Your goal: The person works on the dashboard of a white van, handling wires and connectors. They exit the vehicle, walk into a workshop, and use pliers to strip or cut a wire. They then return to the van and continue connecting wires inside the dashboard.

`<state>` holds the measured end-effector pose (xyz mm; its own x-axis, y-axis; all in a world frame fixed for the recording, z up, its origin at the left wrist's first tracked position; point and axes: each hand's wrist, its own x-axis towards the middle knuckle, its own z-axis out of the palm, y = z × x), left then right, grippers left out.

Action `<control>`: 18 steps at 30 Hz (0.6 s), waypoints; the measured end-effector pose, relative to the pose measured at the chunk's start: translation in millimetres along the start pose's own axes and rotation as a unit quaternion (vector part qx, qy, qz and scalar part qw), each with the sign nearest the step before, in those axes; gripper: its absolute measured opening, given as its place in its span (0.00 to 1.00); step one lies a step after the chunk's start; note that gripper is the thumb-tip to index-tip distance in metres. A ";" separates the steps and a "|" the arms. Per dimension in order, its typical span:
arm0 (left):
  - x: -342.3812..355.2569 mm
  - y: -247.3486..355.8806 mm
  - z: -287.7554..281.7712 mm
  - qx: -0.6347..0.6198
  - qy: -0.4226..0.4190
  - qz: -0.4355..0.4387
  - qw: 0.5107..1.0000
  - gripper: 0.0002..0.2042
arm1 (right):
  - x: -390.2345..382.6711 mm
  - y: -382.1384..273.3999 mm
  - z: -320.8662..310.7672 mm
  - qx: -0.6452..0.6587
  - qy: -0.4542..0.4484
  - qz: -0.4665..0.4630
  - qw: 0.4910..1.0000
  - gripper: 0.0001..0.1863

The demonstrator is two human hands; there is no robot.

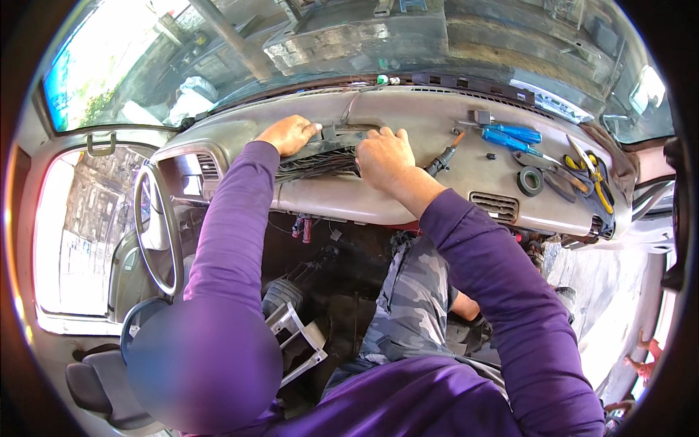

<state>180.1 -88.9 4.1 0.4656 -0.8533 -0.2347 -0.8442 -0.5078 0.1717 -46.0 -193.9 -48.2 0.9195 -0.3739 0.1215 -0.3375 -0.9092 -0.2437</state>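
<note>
Both hands grip a black ribbed plastic panel point(320, 149) with a wire bundle, seated in the opening atop the grey-beige dashboard point(437, 146): left hand point(290, 135) curled over its far-left end, right hand point(384, 156) pressing its right end, arms outstretched, keeping blue-handled screwdrivers point(510, 137) within reach.

We count two hands on the dashboard point(437, 124): the left hand point(289, 134) and the right hand point(384, 156), both on one black panel point(328, 149). We see two blue-handled screwdrivers point(513, 135), one dark-handled screwdriver point(444, 156) with an orange neck, and one roll of black tape point(530, 180). The yellow-handled pliers point(593, 178) look like two pairs, though they overlap near the rim and we cannot be sure. There is one steering wheel point(154, 229), one dashboard vent point(494, 205) on the right and one seat point(98, 390) at lower left.
</note>
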 end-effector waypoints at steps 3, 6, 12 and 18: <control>1.1 -7.1 5.9 -0.015 0.016 0.008 1.000 0.29 | 2.6 -8.2 14.6 0.057 0.008 0.008 0.998 0.11; -1.1 -8.9 9.3 -0.018 0.029 0.000 0.999 0.28 | -2.3 -18.0 19.6 0.067 0.008 0.024 0.997 0.12; -12.8 4.5 4.6 0.009 0.037 -0.036 0.999 0.29 | -21.7 -31.3 15.1 0.050 0.012 0.026 0.998 0.14; -12.0 -0.4 3.6 -0.001 0.043 -0.007 0.999 0.28 | -42.6 -35.6 25.7 0.064 0.063 -0.006 0.996 0.19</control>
<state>173.9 -78.1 3.4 0.4983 -0.8532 -0.1538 -0.8371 -0.5197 0.1706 -68.0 -140.9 -69.5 0.8876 -0.3914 0.2427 -0.2915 -0.8854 -0.3620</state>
